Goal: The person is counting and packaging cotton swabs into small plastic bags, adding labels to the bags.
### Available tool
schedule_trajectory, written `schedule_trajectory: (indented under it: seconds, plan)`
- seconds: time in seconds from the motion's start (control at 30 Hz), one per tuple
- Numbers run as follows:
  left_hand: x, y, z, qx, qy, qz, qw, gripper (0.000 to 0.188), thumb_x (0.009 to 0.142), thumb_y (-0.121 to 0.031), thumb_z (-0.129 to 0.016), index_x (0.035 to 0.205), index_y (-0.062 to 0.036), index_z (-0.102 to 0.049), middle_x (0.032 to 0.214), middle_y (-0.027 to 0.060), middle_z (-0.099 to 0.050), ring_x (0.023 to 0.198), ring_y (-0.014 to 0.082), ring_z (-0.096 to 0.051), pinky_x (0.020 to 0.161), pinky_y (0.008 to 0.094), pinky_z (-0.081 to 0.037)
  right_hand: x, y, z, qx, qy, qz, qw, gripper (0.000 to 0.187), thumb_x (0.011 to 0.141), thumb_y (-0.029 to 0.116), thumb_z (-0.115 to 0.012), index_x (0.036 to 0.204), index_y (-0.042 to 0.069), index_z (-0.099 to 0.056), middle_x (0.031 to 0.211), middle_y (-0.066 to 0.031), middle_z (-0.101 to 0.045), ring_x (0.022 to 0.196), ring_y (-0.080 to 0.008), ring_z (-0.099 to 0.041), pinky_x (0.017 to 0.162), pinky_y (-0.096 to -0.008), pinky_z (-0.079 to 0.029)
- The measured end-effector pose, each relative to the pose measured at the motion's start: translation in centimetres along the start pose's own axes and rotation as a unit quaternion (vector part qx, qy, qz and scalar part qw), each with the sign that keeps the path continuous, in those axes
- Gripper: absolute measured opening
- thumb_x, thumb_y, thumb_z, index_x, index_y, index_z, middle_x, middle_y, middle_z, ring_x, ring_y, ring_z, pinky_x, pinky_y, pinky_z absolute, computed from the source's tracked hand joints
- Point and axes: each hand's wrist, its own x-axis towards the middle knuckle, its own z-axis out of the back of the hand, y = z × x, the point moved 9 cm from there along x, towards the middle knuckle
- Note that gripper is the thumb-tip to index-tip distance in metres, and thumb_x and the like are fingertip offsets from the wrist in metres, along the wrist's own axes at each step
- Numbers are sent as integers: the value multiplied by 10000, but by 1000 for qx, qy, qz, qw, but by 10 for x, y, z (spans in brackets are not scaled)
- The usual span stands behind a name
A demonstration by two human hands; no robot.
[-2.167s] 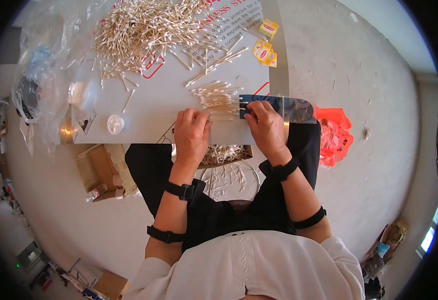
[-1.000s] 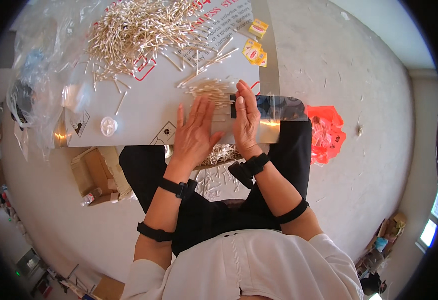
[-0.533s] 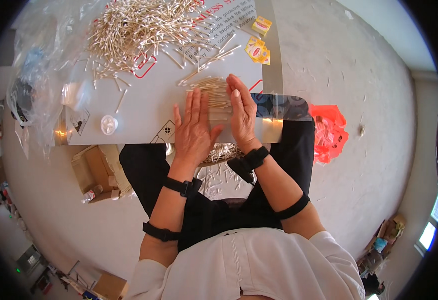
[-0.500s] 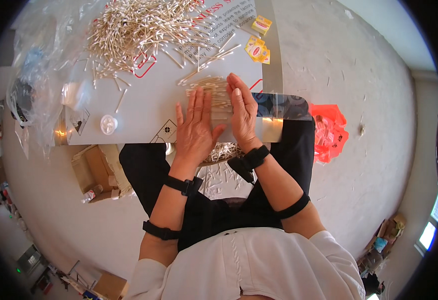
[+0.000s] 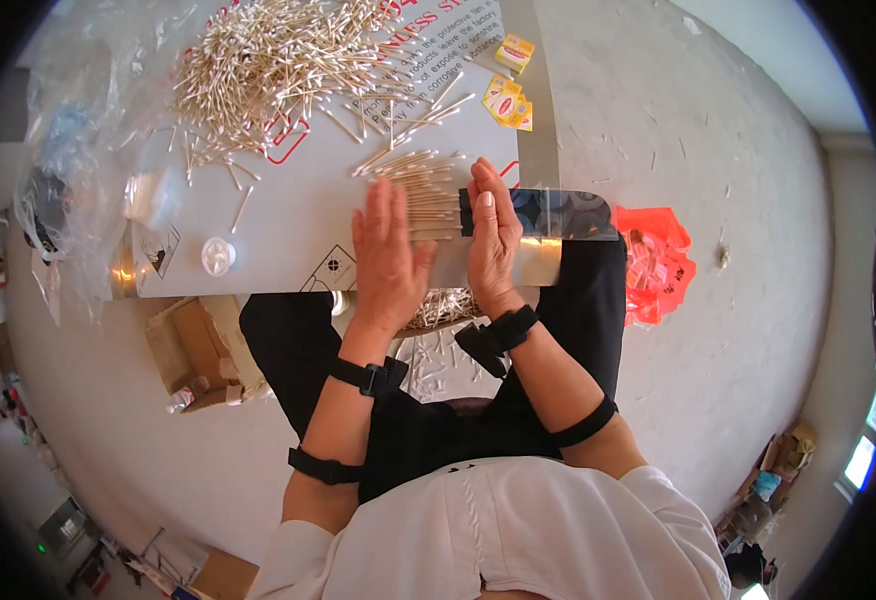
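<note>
A flat row of wooden-stick cotton swabs [image 5: 430, 205] lies on the table between my two hands. At its left end is my left hand [image 5: 393, 255], fingers stretched out and slightly blurred, its fingertips over the swab tips. My right hand [image 5: 495, 240] stands on edge at the opposite end, fingers straight and holding nothing. It partly covers a dark strip [image 5: 563, 213] of clear packs that reaches right past the table edge. A large loose heap of cotton swabs [image 5: 278, 65] is spread at the far left, with stray swabs between it and the row.
Small yellow cards [image 5: 508, 103] and a yellow box [image 5: 514, 53] lie far right. On the left are a round white-lidded tub [image 5: 218, 256] and crumpled clear plastic [image 5: 88, 170]. Below the table sit a cardboard box [image 5: 198, 350] and a container of swabs [image 5: 443, 308]; a red bag [image 5: 653, 265] lies right.
My hands have drawn apart a little, the right one shifting slightly right and nearer. More of the swab row shows between them, along with the dark strip's left end.
</note>
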Motion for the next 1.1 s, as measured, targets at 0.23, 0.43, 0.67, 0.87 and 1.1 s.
schedule_trajectory:
  seconds: [0.23, 0.43, 0.67, 0.87, 1.1]
  plan:
    - [8, 43, 9, -491, -231, 132, 830, 609, 1043, -373, -416, 1477, 35, -288, 1502, 189, -339, 1409, 280, -318, 1173, 407, -234, 6, -8, -8, -6, -6, 31, 999, 406, 1050, 218, -441, 1368, -30, -482, 1451, -112, -454, 1333, -193, -426, 1122, -326, -338]
    - [15, 30, -7, -522, -215, 142, 813, 641, 1035, -394, -430, 1467, 58, -290, 1482, 197, -361, 1401, 271, -332, 1170, 403, -244, 8, -13, -16, -17, 15, 34, 999, 424, 1052, 229, -436, 1379, -39, -471, 1446, -125, -457, 1330, -203, -437, 1131, -345, -346]
    - [12, 43, 2, -517, -262, 148, 801, 665, 1033, -411, -429, 1473, 62, -272, 1512, 194, -318, 1420, 270, -299, 1173, 404, -235, 19, -2, -7, -65, -22, 52, 996, 429, 1051, 249, -447, 1368, -37, -488, 1421, -115, -481, 1298, -199, -463, 1116, -335, -363]
    - [19, 33, -10, -548, -233, 141, 791, 670, 1034, -400, -430, 1481, 64, -247, 1543, 177, -270, 1439, 275, -259, 1176, 413, -228, 13, -15, -15, -37, 2, 33, 999, 431, 1048, 239, -457, 1375, -41, -475, 1397, -127, -494, 1292, -193, -467, 1118, -338, -367]
    - [2, 53, 14, -480, -264, 139, 825, 484, 1010, -241, -514, 1407, 19, -413, 1442, 133, -429, 1350, 255, -388, 1096, 397, -336, 19, 3, 7, -14, -65, 42, 997, 312, 1006, 150, -547, 1250, -40, -586, 1191, -87, -629, 1130, -151, -573, 991, -298, -464]
